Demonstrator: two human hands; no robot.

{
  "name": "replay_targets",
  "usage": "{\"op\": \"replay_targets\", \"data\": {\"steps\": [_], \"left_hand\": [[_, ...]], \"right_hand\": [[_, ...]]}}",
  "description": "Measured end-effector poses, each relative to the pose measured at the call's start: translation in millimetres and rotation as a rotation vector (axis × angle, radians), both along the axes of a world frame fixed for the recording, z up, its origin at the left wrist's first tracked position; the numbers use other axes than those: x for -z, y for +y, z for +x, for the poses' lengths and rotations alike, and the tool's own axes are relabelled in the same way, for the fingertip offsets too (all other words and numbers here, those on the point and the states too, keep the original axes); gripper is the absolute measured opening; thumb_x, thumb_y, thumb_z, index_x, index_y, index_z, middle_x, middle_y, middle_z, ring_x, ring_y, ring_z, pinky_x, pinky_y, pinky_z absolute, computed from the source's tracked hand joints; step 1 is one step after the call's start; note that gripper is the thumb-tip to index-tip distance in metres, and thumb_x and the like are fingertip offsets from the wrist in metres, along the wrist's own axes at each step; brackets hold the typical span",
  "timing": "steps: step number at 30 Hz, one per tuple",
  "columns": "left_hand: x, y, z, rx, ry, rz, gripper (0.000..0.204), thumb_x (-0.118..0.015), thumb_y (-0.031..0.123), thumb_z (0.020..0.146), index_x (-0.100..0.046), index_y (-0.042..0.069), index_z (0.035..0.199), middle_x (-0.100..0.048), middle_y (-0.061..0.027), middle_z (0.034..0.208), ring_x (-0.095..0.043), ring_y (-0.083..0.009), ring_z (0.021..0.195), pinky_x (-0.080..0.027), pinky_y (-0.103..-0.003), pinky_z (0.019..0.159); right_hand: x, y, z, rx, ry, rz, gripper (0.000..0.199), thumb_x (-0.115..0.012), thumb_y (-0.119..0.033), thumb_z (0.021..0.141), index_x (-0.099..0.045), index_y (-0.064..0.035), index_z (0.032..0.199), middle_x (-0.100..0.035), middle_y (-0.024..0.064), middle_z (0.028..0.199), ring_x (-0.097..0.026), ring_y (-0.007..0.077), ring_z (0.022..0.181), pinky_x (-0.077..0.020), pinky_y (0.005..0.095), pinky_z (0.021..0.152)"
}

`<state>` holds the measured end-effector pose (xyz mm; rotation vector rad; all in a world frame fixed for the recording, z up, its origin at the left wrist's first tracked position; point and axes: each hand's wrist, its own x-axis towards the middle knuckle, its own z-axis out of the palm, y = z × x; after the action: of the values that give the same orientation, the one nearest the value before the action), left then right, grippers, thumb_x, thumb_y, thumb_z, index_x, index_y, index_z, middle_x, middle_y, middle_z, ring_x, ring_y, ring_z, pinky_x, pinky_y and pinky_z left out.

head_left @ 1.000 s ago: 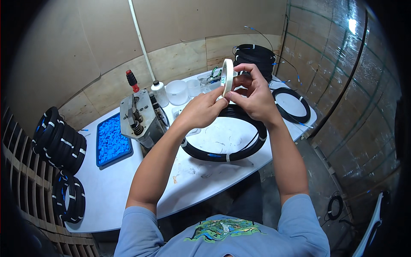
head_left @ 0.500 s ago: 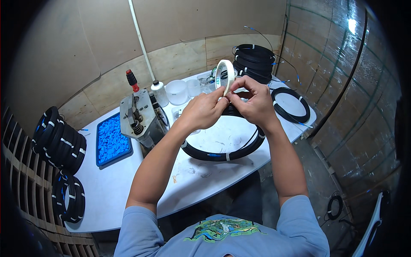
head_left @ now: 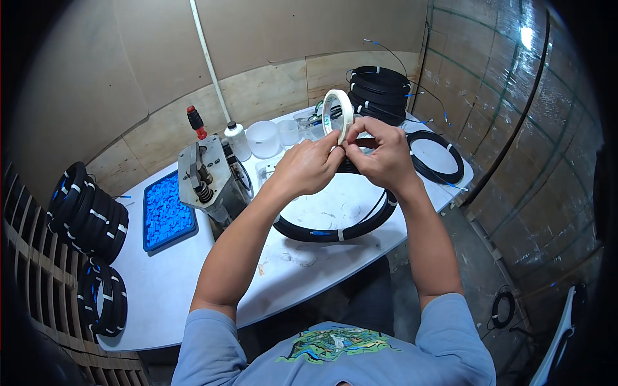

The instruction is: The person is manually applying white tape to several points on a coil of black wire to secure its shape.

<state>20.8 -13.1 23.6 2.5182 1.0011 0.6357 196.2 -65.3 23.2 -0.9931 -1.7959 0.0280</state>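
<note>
A roll of cream masking tape (head_left: pixel 346 117) stands upright above my fingertips. My left hand (head_left: pixel 308 165) is closed, thumb and index finger pinching at the roll's lower edge. Close against it, my right hand (head_left: pixel 381 153) is also closed, its thumb and bent index finger pinching at the tape's lower right side. Exactly where the tape's strip runs between the fingertips is hidden. Beneath both hands lies a black cable coil (head_left: pixel 360 233) bound with white bands, a blue connector on its near side; the hands cover its far part.
A metal hand press (head_left: pixel 209 177) stands left of the coil, beside a blue tray (head_left: pixel 147 241) of small blue parts. Behind are a white bottle (head_left: pixel 237 141) and clear cups (head_left: pixel 263 140). Stacked cable coils (head_left: pixel 380 96) rise at back right; others (head_left: pixel 96 215) line the left edge.
Both hands stay pinched at the tape roll, with the fingers shifting slightly. On the coil's near side, the blue connector shows a little differently.
</note>
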Motion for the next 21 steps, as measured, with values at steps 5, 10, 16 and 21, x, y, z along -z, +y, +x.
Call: {"op": "replay_targets", "data": {"steps": [5,10,16,21], "left_hand": [[3.2,3.0,0.2,-0.018,-0.009,-0.008,0.041,-0.039,0.037,0.098,-0.054,0.015,0.129,-0.068,-0.0252,0.09,-0.064,-0.0453,0.089,-0.048,-0.055,0.082],[0.1,1.0,-1.3,-0.031,0.028,-0.025,0.043,-0.039,0.037,0.098,-0.053,0.015,0.132,-0.068,-0.0255,0.093,-0.064,-0.0453,0.09,-0.048,-0.055,0.083],[3.4,4.5,1.9,-0.022,-0.005,0.011,0.043,-0.04,0.037,0.098,-0.052,0.015,0.133,-0.067,-0.0256,0.094,-0.063,-0.0454,0.091,-0.048,-0.055,0.082],[5.3,7.1,-0.4,-0.035,0.005,0.007,0.044,-0.04,0.037,0.098,-0.051,0.015,0.134,-0.067,-0.0259,0.094,-0.063,-0.0454,0.092,-0.048,-0.055,0.083]], "right_hand": [[-0.2,-1.6,-10.5,-0.024,0.178,-0.001,0.022,-0.068,-0.003,0.079,-0.061,-0.0008,0.1,-0.07,0.0109,0.089,-0.072,0.0195,0.082,-0.0611,0.032,0.077],[6.7,4.9,-5.6,-0.034,0.176,0.039,0.022,-0.068,-0.003,0.08,-0.061,-0.0002,0.1,-0.07,0.0118,0.092,-0.072,0.0201,0.082,-0.0612,0.032,0.075],[6.0,1.0,-4.4,-0.001,0.092,0.021,0.02,-0.068,-0.001,0.08,-0.062,-0.0001,0.1,-0.071,0.0119,0.093,-0.072,0.0198,0.083,-0.0615,0.0323,0.077],[5.3,3.5,-10.3,-0.022,0.163,0.069,0.016,-0.068,-0.001,0.081,-0.063,-0.0003,0.096,-0.071,0.0121,0.091,-0.072,0.0208,0.083,-0.0617,0.0328,0.076]]}}
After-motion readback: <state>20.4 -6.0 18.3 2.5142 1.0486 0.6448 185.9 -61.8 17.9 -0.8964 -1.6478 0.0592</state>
